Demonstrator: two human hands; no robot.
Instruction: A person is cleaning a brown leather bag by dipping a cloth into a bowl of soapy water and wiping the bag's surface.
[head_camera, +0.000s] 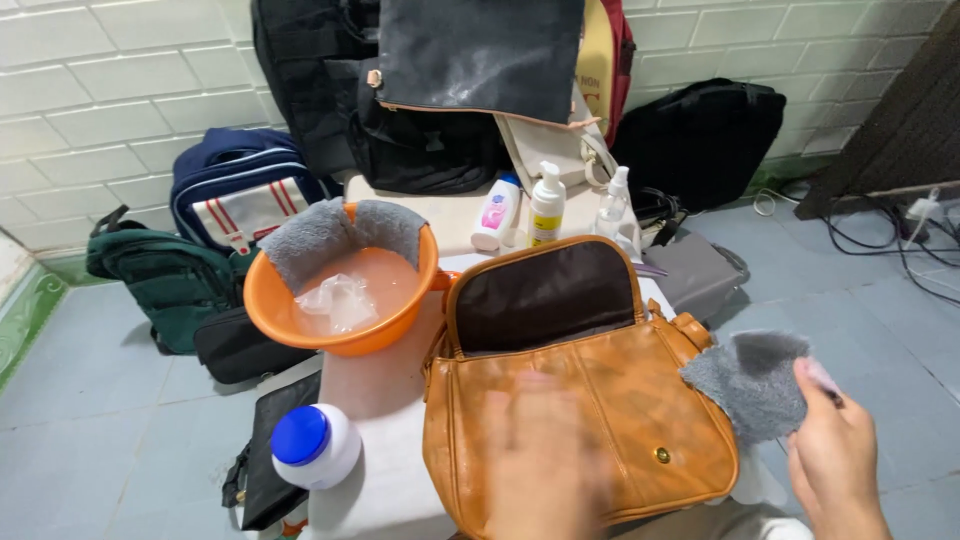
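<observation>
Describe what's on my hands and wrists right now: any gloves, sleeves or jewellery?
Both hands are bare: no gloves, rings, watch or bands show. The right hand is sharp, with its wrist and forearm uncovered to the frame edge, so no sleeve is in view. The left hand is motion-blurred; it looks bare too, but fine detail cannot be told.

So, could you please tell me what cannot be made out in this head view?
- Left hand: motion-blurred over the tan bag; contact unclear.
- Bag interior: hidden by its raised flap.
- Orange basin: cloudy water obscures the clear plastic.
- Right hand holding grey cloth: wrist cut by the frame edge.
</observation>
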